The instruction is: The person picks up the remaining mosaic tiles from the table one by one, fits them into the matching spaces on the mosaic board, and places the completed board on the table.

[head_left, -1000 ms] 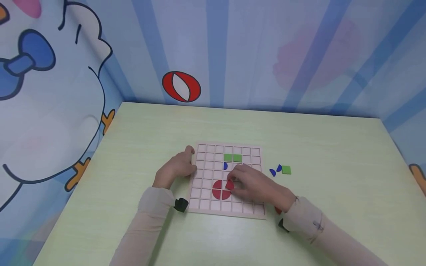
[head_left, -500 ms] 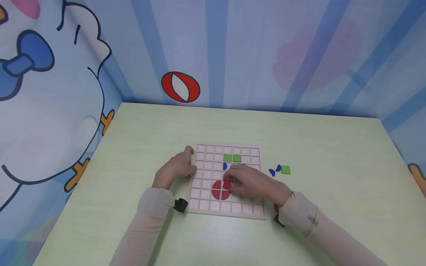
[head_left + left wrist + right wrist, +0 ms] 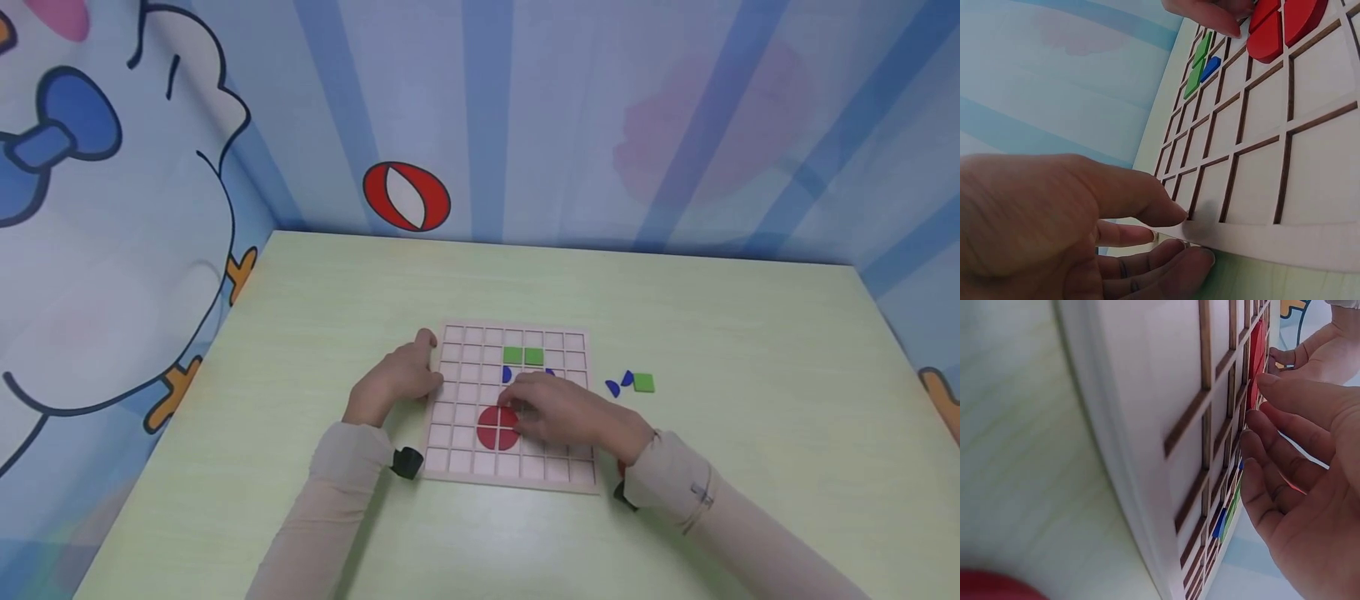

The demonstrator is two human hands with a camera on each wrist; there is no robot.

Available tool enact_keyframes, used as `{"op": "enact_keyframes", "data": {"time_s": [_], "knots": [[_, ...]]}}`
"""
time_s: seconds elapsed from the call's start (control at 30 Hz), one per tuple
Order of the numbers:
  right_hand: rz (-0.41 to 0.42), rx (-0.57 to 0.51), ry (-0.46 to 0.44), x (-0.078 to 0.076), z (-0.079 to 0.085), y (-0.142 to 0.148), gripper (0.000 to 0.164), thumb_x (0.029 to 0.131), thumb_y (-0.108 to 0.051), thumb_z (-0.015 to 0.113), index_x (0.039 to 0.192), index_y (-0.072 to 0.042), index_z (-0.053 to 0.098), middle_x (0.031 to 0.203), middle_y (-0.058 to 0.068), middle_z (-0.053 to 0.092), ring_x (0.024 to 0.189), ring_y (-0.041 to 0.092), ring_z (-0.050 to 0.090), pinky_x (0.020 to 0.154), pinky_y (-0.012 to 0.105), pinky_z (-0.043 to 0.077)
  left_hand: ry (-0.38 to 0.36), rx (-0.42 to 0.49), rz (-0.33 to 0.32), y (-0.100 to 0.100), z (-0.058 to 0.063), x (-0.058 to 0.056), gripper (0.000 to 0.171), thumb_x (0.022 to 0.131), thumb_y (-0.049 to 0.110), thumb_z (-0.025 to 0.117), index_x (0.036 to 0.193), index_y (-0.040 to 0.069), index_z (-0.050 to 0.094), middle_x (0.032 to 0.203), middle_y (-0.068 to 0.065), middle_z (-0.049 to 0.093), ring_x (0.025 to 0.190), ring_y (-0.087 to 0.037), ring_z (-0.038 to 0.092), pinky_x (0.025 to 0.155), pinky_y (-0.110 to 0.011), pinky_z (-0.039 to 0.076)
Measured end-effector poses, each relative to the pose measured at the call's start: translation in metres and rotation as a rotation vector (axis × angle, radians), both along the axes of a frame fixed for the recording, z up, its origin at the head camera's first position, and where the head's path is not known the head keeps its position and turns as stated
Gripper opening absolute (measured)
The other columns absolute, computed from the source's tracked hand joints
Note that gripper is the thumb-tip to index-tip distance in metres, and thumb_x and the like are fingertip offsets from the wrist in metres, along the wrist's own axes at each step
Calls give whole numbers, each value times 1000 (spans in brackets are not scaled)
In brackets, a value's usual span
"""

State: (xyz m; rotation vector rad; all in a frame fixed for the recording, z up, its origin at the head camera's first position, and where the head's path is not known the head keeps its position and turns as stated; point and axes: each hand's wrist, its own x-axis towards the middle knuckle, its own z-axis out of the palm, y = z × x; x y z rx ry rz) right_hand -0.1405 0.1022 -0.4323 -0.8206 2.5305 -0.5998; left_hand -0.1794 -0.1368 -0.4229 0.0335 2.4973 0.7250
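Note:
A pale grid board [image 3: 459, 458] lies on the table. Four-part red circle: its upper-right red quarter-circle piece [image 3: 508, 417] lies level with the other red quarter-circles [image 3: 487, 437]. My right hand [image 3: 566, 408] has its curled fingers and thumb around that upper-right piece; the contact is partly hidden. In the right wrist view, the thumb tip meets the red pieces [image 3: 1257, 347]. At the board's left edge, my left hand [image 3: 397, 375] grips the rim; in the left wrist view one fingertip lies on the rim [image 3: 1235, 237] and other fingers curl beside it.
On the board sit two green squares [image 3: 523, 356] and a blue half-circle [image 3: 507, 374]; another blue piece [image 3: 551, 372] is partly covered. Right of the board lie blue pieces [image 3: 613, 388] and a green square [image 3: 643, 382]. A red piece [image 3: 997, 587] shows near the right wrist. A wall [image 3: 555, 125] stands behind.
The upper-right red quarter-circle moved slightly left and went from tilted to level beside the other three quarters. The right hand shifted left with it. My left hand stayed at the board's edge.

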Motion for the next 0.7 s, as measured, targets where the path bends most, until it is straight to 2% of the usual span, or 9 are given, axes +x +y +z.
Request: {"op": "enact_keyframes", "data": {"time_s": [0.2, 0.5, 0.7], "knots": [[-59, -48, 8, 0, 3, 8, 34, 87, -21, 67, 121, -19, 64, 111, -8, 63, 100, 8, 55, 91, 30, 47, 5, 6, 1, -1, -1, -1, 54, 90, 17, 55, 138, 10, 31, 84, -8, 59, 72, -20, 55, 66, -31, 40], [-201, -108, -4, 3, 9, 36, 34, 87, -22, 67, 121, -17, 62, 107, -5, 61, 95, 14, 53, 84, 30, 49, 0, 16, 6, -1, -1, -1, 54, 90, 16, 56, 137, 10, 31, 84, -9, 59, 71, -20, 55, 65, -31, 40], [-226, -138, 43, 4, 14, 62, 34, 90, -19, 65, 122, -14, 60, 108, 0, 61, 95, 16, 55, 78, 30, 50, 0, 24, 9, -1, -2, 0, 54, 90, 16, 55, 137, 10, 31, 85, -9, 59, 72, -20, 55, 65, -31, 40]]}}
